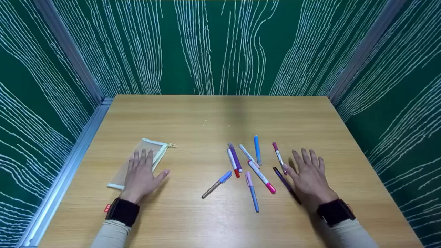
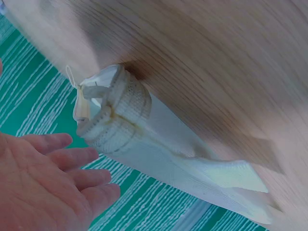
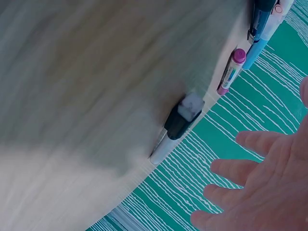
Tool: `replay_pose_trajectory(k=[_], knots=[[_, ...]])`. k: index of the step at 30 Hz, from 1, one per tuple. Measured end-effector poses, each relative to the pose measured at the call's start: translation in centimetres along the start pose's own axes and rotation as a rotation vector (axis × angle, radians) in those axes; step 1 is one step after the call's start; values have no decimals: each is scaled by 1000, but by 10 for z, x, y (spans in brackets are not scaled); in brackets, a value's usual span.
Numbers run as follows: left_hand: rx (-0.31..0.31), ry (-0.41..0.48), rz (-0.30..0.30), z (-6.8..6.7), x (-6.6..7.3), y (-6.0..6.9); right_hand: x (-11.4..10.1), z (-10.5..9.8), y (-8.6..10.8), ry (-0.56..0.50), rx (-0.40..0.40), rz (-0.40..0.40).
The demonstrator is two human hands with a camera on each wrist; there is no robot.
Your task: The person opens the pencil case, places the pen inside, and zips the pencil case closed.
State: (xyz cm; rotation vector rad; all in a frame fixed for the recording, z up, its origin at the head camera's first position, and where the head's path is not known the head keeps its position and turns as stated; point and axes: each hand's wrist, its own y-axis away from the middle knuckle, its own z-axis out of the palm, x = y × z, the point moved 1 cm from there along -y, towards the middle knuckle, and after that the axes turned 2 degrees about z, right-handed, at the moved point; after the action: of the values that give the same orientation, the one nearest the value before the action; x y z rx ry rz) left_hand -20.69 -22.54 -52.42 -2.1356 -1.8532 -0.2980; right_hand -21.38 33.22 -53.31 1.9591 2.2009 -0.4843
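My left hand (image 1: 140,177) hovers with spread fingers over a mesh pouch (image 1: 119,174) with pale green edging; in the left wrist view the fingertips are apart from the pouch (image 2: 168,130). At the right, my right hand (image 1: 310,179) holds nothing, its fingers extended and its thumb beside a magenta-capped marker (image 1: 278,155) and a dark pen (image 1: 287,186). Whether that thumb touches the marker cannot be told. In the right wrist view a black-ended pen (image 3: 178,125) and a pink-capped marker (image 3: 232,71) lie apart from the fingers.
Scattered mid-table are a purple pen (image 1: 235,158), a red-capped marker (image 1: 232,162), a blue pen (image 1: 257,150), a pink-ended marker (image 1: 261,176), a lilac-capped pen (image 1: 252,191) and a blue-capped pen (image 1: 216,184). Green striped walls (image 1: 168,51) surround the wooden table (image 1: 165,113).
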Motion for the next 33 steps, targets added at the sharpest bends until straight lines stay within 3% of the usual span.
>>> replay_pose_trajectory(k=[17, 33], knots=[[-10, 21, -47, -7, -19, -1, -2, 1, 2, 3, 2, -9], [-45, 6, -90, -14, -45, -14, -2, 2, 1, -8, -4, -1]])
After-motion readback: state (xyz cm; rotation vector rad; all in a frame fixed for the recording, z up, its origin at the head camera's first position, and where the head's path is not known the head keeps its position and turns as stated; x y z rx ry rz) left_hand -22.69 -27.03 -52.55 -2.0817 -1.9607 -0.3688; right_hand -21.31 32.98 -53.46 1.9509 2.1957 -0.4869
